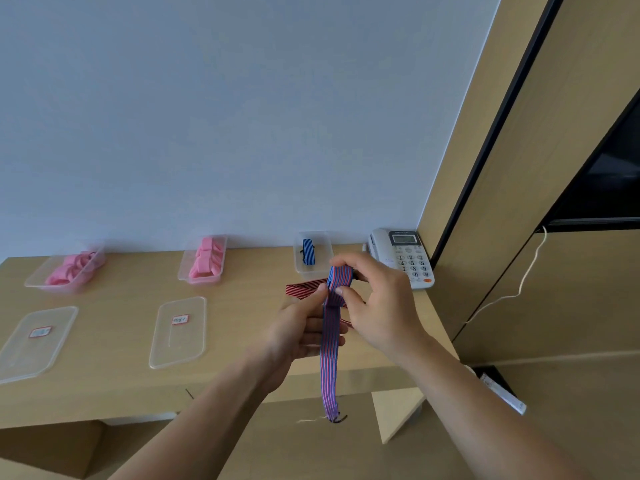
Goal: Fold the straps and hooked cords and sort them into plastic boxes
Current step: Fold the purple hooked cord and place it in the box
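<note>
1. The head view looks from above the person's forearms, forward and down across the tabletop (114, 341) to the wall (242, 116).
2. It is near: the left hand (298, 334) and right hand (381, 299), both gripping the striped cord (328, 358), sit mid-frame.

three boxes (200, 280), two lids (178, 344), one phone (405, 255)
</note>
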Available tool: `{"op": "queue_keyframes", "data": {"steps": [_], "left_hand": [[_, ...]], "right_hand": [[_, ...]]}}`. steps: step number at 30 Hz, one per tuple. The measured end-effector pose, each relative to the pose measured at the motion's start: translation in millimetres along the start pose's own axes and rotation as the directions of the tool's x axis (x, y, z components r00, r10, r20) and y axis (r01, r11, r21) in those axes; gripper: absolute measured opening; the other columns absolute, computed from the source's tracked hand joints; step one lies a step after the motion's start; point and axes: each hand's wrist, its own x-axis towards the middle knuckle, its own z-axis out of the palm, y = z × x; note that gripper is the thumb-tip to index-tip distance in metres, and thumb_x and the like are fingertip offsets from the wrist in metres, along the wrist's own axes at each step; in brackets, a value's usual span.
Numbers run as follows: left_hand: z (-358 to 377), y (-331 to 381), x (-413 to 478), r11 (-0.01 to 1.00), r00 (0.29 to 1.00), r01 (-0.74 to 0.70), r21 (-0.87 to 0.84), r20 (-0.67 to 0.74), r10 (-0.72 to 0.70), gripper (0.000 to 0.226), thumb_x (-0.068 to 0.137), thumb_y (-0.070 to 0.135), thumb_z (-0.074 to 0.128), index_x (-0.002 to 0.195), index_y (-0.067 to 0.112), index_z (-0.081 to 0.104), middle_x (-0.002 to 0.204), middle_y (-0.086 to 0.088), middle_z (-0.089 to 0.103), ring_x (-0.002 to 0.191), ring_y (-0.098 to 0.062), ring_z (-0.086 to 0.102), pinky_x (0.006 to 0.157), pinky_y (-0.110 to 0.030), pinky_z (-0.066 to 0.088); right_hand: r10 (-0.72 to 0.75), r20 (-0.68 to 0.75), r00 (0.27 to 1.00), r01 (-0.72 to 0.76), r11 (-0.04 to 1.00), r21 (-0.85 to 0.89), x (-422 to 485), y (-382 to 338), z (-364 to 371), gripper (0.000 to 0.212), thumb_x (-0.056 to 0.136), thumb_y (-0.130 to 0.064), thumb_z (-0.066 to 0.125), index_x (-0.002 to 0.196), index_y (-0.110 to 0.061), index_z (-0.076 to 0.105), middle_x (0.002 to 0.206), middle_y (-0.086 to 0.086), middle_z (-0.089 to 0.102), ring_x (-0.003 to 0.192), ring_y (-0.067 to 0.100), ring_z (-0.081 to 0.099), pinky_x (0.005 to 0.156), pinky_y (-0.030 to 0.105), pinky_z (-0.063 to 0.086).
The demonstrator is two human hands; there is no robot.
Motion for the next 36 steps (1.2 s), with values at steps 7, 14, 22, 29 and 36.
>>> {"op": "queue_keyframes", "data": {"steps": [7,14,22,29,36], "left_hand": [[0.0,14.1,-0.9,0.986,0.998,-0.056,-0.16,-0.01,0.055,0.045,0.1,0.047,0.056,0.076,0.018,0.08,0.082,-0.007,0.075,0.073,-0.021,0.074,0.074,-0.035,0.058],[-8.0,14.6,3.2,0.975,0.995,-0.078,-0.207,0.045,0.09,0.032,0.099,0.034,0.06,0.084,0.018,0.084,0.078,-0.003,0.073,0.065,-0.016,0.07,0.067,-0.031,0.059],[-16.8,15.6,3.0,0.974,0.974,-0.206,-0.094,0.08,0.214,0.022,0.101,0.012,0.058,0.11,0.003,0.076,0.097,-0.013,0.074,0.081,-0.022,0.07,0.07,-0.033,0.059],[-12.2,16.7,-4.0,0.957,0.953,-0.283,-0.065,0.092,0.288,0.026,0.098,0.003,0.061,0.123,0.006,0.068,0.11,-0.019,0.077,0.086,-0.026,0.075,0.077,-0.043,0.062],[-13.0,16.2,-11.1,0.959,0.942,-0.265,-0.099,0.188,0.28,0.037,0.091,0.022,0.071,0.127,0.012,0.071,0.125,-0.022,0.071,0.106,-0.033,0.069,0.1,-0.051,0.053]], "right_hand": [[-0.263,-0.068,0.962,0.26,0.964,-0.046,-12.4,-1.5,5.6,0.02,0.08,0.008,0.072,0.096,-0.004,0.073,0.109,0.003,0.074,0.108,0.011,0.067,0.095,0.026,0.052],[-0.282,-0.035,0.959,0.283,0.959,0.029,-29.7,3.3,9.1,0.015,0.082,0.01,0.069,0.09,-0.001,0.075,0.104,0.007,0.075,0.107,0.019,0.068,0.092,0.035,0.054],[-0.199,0.089,0.976,0.195,0.979,0.058,-27.1,-5.0,1.6,0.029,0.068,0.006,0.08,0.093,-0.007,0.073,0.094,0.0,0.072,0.093,0.017,0.067,0.08,0.035,0.054],[0.338,0.295,0.894,-0.371,0.927,0.059,-3.3,-4.9,-4.3,0.048,0.084,-0.015,0.076,0.128,-0.021,0.059,0.124,-0.004,0.056,0.113,0.01,0.056,0.096,0.037,0.051],[0.406,0.387,0.828,-0.518,0.819,0.248,3.6,-5.8,-12.1,0.029,0.085,-0.006,0.075,0.109,-0.02,0.066,0.108,0.0,0.072,0.099,0.015,0.068,0.096,0.037,0.053]]}}
